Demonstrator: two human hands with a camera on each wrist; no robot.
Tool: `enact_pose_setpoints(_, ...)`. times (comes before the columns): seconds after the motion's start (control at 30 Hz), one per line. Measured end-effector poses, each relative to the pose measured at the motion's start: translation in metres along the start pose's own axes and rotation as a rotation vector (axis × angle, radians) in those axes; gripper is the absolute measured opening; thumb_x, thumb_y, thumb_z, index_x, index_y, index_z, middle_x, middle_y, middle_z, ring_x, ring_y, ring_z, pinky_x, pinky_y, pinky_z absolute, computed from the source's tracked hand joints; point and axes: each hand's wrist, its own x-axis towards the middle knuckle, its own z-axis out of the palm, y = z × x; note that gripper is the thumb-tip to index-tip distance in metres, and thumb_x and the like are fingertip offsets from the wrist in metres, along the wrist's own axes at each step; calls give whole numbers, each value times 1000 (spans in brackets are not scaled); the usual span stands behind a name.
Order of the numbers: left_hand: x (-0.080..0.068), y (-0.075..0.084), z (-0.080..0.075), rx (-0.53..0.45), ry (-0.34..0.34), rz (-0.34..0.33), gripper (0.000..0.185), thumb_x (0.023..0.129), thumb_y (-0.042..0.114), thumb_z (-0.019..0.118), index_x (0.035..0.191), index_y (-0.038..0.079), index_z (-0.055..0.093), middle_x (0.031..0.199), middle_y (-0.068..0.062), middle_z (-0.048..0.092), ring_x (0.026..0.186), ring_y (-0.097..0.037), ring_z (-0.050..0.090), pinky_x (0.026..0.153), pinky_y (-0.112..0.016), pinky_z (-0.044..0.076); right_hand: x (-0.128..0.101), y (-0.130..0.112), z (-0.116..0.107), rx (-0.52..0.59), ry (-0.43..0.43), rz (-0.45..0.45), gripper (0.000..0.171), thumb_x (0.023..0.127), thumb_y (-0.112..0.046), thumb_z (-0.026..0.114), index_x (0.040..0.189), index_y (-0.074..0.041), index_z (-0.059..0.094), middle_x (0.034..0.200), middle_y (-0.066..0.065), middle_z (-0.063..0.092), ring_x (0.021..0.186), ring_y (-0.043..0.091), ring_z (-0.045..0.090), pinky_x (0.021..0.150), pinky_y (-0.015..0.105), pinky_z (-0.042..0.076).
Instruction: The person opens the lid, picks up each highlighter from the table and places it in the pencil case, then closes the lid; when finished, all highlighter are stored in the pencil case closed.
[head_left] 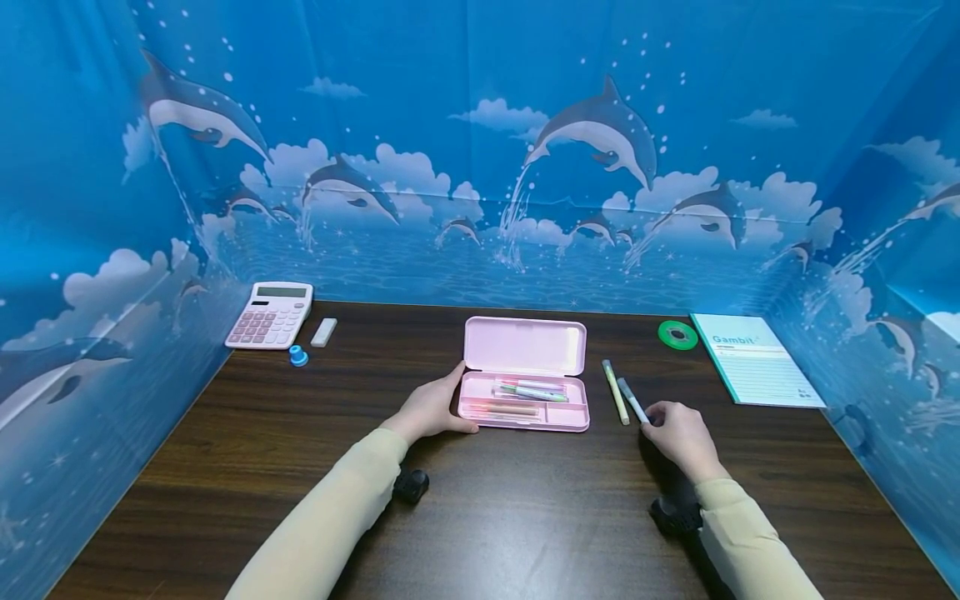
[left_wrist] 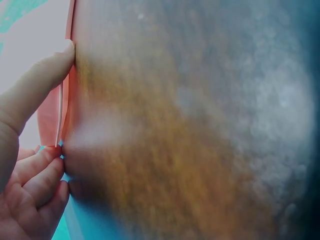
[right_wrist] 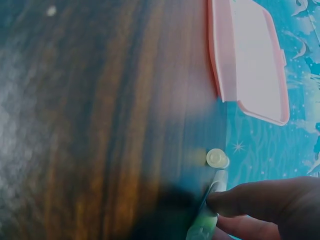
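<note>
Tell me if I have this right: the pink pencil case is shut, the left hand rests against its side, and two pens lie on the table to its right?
Not quite: the head view shows the pink pencil case open, lid up, pens inside. The left hand does rest against its side, and two pens lie right of it.

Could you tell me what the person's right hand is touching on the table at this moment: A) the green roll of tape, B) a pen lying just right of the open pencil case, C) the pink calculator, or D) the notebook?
B: the right hand has its fingertips on the near end of the blue-grey pen, which lies beside the open pink pencil case.
</note>
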Motion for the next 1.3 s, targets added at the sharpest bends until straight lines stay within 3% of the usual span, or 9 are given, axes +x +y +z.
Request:
enact_pose_setpoints(0.6, 1, -1, 0, 7, -9, -2, 116, 68, 48, 82, 153, 9, 13, 147, -13, 40, 130, -29, 45, 105, -43, 38, -2, 4, -3, 41, 63, 21, 20, 81, -6, 61, 93, 9, 66, 77, 14, 62, 67, 24, 52, 58, 33, 40)
enact_pose_setpoints(0.93, 1, 0, 0, 7, -10, -11, 116, 68, 47, 83, 153, 8, 14, 147, -15, 40, 130, -29, 45, 105, -43, 37, -2, -3, -4, 46, 127, -51, 16, 78, -4, 63, 91, 4, 67, 77, 11, 60, 70, 25, 51, 63, 35, 40)
enact_pose_setpoints(1.3, 2, -1, 1, 19, -4, -2, 117, 68, 48, 83, 153, 9, 13, 145, -15, 43, 129, -29, 46, 104, -42, 39, 2, -21, 1, 53, 138, -120, 13, 79, -4, 65, 91, 1, 68, 81, 12, 58, 71, 24, 49, 64, 36, 42)
